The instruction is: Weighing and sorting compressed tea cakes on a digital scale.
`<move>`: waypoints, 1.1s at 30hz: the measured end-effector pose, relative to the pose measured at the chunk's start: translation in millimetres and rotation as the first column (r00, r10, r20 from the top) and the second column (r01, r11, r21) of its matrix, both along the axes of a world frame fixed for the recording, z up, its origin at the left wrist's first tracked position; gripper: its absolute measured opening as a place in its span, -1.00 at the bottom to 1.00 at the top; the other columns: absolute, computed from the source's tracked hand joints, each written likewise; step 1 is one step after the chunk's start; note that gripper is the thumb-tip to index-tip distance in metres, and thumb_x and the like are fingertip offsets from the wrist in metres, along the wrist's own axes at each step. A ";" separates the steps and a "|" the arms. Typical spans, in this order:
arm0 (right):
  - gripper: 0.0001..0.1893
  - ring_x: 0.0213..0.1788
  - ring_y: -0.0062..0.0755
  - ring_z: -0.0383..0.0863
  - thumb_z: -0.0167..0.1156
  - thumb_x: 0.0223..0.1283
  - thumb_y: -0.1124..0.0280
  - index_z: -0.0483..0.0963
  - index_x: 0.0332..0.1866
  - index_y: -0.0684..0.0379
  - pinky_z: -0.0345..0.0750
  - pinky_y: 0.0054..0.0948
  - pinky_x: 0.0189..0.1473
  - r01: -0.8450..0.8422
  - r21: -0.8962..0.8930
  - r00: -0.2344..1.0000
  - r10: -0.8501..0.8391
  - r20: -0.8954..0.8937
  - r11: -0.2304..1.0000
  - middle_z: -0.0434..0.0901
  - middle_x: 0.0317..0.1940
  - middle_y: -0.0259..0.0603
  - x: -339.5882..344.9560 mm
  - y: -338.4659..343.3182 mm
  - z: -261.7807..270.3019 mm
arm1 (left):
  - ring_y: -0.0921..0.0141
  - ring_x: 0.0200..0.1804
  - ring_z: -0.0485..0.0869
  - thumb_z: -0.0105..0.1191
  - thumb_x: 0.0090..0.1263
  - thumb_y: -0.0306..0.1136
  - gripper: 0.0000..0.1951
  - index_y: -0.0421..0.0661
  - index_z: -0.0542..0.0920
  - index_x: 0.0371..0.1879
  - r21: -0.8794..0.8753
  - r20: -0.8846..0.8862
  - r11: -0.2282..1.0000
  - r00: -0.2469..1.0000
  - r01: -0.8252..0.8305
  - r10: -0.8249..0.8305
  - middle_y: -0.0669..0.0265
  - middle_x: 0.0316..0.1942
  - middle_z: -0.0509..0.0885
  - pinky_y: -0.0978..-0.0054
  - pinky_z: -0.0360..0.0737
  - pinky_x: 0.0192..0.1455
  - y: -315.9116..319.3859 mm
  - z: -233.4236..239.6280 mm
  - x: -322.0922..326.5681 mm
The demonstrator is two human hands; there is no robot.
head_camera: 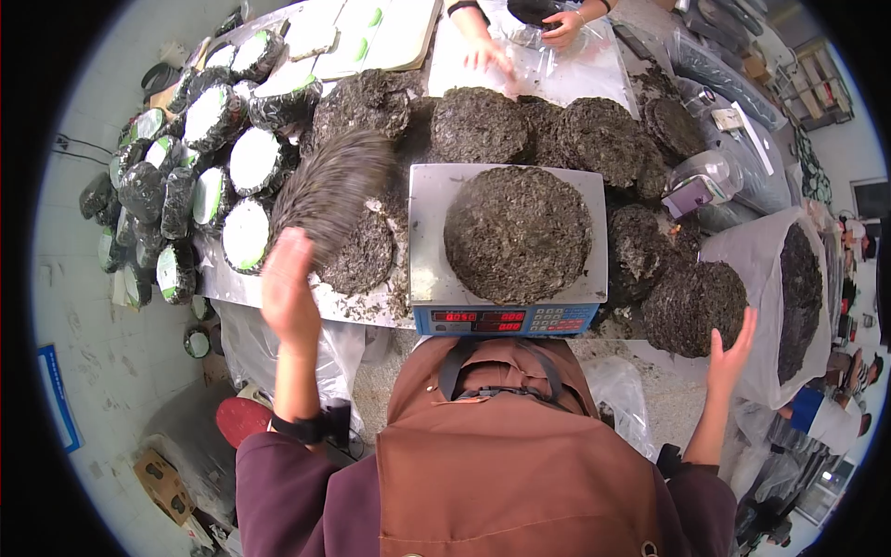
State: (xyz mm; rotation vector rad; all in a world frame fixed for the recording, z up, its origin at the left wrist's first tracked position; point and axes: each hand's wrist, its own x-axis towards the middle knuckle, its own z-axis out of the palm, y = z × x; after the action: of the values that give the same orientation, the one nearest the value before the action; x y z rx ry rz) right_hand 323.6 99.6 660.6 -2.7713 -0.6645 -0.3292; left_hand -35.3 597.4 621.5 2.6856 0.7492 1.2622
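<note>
My left hand (289, 292) holds a tilted stack of dark, dried seaweed rounds (330, 184), blurred by motion; its thumb is hidden. Under that stack, another round seaweed cake (360, 254) lies on the table. Straight before me is a digital weighing scale (424, 264) with lit red digits, and one wide seaweed cake (518, 233) rests flat on its metal plate. My right hand (727, 355), fingers apart, is at the near right edge of a thick seaweed stack (689, 310). Whether it touches that stack I cannot tell.
Wrapped seaweed packs (254, 163) with white and green labels are piled at left. More seaweed stacks (480, 125) line the scale's far side. Across the table are a co-worker's hands (491, 59). A seaweed-filled plastic bag (759, 278) and a phone (688, 198) are at right.
</note>
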 end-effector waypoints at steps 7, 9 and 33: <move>-0.02 0.45 0.06 0.07 0.42 -0.08 0.17 0.01 0.45 0.11 0.15 -0.15 0.40 0.201 -0.322 0.921 -0.290 -0.259 0.925 0.01 0.44 0.12 35.1 -76.8 -83.3 | 0.39 0.11 0.60 0.06 0.25 -0.35 -0.78 0.07 0.68 -0.15 0.223 -0.242 0.728 0.761 0.648 -0.603 0.43 -0.03 0.69 0.35 0.39 0.27 -103.7 42.3 77.3; -0.03 0.43 0.04 0.10 0.43 -0.10 0.16 0.04 0.45 0.09 0.18 -0.14 0.38 0.203 -0.291 0.948 -0.262 -0.181 0.935 0.05 0.43 0.07 32.7 -79.6 -90.0 | 0.40 0.10 0.61 0.04 0.27 -0.34 -0.78 0.09 0.68 -0.14 0.264 -0.205 0.666 0.715 0.697 -0.668 0.45 -0.02 0.69 0.40 0.39 0.27 -114.8 42.6 89.2; -0.36 0.21 -0.07 0.45 0.12 0.06 0.51 0.24 0.35 0.07 0.43 -0.29 0.20 0.179 -0.106 0.983 -0.183 -0.030 0.978 0.46 0.19 -0.07 56.5 -86.3 -66.4 | 0.33 0.31 0.38 -0.08 0.43 -0.52 -0.64 -0.25 0.41 0.20 -0.780 0.284 0.579 0.959 0.236 -0.009 0.15 0.28 0.40 0.36 0.29 0.36 -74.2 -34.9 85.3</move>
State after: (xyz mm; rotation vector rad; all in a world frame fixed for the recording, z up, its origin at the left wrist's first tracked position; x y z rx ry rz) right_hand 380.1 13.4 594.2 -2.9361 -0.4317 -0.2832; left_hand 50.1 523.1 586.6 1.7433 0.8147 0.8701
